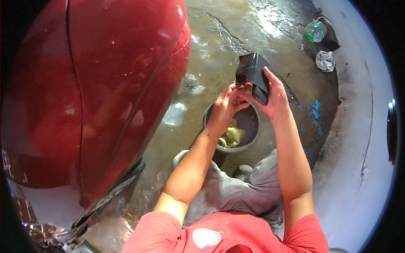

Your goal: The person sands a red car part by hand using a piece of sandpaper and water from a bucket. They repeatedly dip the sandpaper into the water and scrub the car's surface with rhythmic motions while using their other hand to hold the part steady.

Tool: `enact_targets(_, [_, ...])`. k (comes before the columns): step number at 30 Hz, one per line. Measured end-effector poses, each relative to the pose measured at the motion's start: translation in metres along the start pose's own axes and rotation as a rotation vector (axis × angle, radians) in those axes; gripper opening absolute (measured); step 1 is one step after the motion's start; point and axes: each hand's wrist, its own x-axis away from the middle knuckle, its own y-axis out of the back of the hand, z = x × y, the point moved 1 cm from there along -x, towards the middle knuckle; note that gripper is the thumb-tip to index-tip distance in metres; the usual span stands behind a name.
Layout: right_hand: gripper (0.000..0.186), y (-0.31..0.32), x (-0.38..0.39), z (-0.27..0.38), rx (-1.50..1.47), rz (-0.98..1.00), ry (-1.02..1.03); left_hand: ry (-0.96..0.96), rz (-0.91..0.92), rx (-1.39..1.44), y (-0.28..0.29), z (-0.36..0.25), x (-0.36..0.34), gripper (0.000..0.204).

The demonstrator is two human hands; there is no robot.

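Observation:
A dark, glossy, box-like thing with a loose flap (pixel 252 69) is held up in front of me, beyond the bucket. My right hand (pixel 276 95) grips its right side, with fingers behind it and the thumb reaching left beneath. At its near left edge, the fingers of my left hand (pixel 228 103) are bent and pressed close to it; what lies between the fingertips is partly hidden. Below both hands stands a dark round bucket (pixel 253 141), and in it lies a wet-looking yellow-green cloth (pixel 233 135).
A red car body (pixel 109 84) with pale dull patches fills the left side. Along the right runs a whitish wall (pixel 358 139). A clear plastic bottle with a green cap (pixel 315 31) and a crumpled whitish bag (pixel 325 61) lie by it. The wet floor (pixel 211 46) is cracked.

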Motion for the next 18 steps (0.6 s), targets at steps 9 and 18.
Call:
enact_targets(9, [0.045, -0.01, -0.041, -0.011, -0.035, 0.262, -0.264, 0.156, -0.133, -0.244, 0.053, -0.037, 0.024, 0.017])
enact_targets(18, [0.038, 0.045, -0.107, 0.008, 0.262, 0.011, -0.09, 0.276, -0.122, -0.748, 0.085, -0.088, 0.119, 0.011])
